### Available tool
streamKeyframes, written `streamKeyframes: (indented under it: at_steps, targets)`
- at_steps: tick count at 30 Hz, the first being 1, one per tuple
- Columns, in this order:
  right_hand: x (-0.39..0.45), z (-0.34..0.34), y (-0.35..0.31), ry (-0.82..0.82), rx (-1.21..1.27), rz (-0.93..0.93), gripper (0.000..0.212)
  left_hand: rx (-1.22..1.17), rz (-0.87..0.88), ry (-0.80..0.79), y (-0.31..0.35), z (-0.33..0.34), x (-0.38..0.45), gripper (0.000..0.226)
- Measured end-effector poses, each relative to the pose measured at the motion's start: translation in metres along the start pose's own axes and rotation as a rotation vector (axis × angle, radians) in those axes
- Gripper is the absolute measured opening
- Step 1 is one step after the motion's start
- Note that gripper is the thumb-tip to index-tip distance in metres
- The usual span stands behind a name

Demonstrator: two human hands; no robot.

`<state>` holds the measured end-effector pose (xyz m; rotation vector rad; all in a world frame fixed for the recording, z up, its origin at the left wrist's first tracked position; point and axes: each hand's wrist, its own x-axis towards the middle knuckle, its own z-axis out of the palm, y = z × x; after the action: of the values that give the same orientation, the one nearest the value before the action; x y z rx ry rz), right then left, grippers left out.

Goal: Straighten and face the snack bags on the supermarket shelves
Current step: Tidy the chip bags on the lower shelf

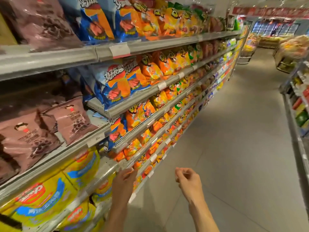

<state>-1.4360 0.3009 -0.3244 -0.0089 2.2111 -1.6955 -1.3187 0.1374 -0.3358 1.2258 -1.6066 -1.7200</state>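
Neither hand holds anything. The left hand [124, 179] reaches to the edge of a low shelf [107, 170], its fingers fairly straight and spread, the tips at or just beside the rail and the small orange bags [133, 148] behind it; motion blur makes it hard to say whether they actually touch. The right hand [188, 181] hangs out over the aisle floor [234, 148], well apart from the shelving, with its fingers loosely curled and nothing between them.

The snack bags fill the long shelving on the left, running away down the aisle. On the top shelf stand brown bags [41, 22] nearest the camera, then blue bags [95, 22], then orange and yellow ones farther along. One level down, more blue bags [115, 86] lean forward over the rail, with orange bags beside them. Below and to the left, further brown bags [71, 121] sit tilted at uneven angles with a dark gap behind and above them. At the lower left, large yellow bags [41, 198] face outward. White price tags [119, 50] are clipped along the shelf rails. Across the aisle on the right, another rack [299, 114] carries mixed goods.
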Motion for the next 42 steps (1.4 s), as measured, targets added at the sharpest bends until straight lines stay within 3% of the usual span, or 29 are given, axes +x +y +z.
streamKeyframes:
  at_steps: [12,16,19,25,29,31,35,38,42]
  targets:
    - [0.217,0.045,-0.075,-0.265,-0.055,-0.028,0.023,-0.036,0.044,0.229,0.057,0.105,0.14,0.014]
    - [0.282,0.072,-0.084,-0.38,-0.09,-0.106,0.021,0.019,0.042,0.356,0.061,0.127,0.18,0.032]
    - [0.335,0.091,-0.09,-0.493,-0.146,-0.168,0.016,-0.037,-0.007,0.477,0.061,0.15,0.207,0.018]
    - [0.428,0.113,-0.11,-0.67,-0.257,-0.281,0.009,-0.017,-0.04,0.764,0.065,0.208,0.244,0.017]
    - [0.472,0.128,-0.125,-0.81,-0.285,-0.372,0.017,-0.042,-0.027,0.882,0.064,0.233,0.259,0.016]
    - [0.487,0.139,-0.125,-0.837,-0.31,-0.436,0.003,0.008,-0.016,0.938,0.063,0.239,0.264,0.021]
    - [0.512,0.169,-0.118,-0.858,-0.401,-0.52,0.028,0.224,-0.002,1.014,0.072,0.235,0.28,0.041]
    - [0.525,0.187,-0.118,-0.897,-0.498,-0.522,0.074,0.274,0.079,0.969,0.081,0.225,0.296,0.056]
    - [0.536,0.217,-0.125,-0.967,-0.501,-0.519,0.105,0.27,0.134,0.863,0.085,0.207,0.318,0.055]
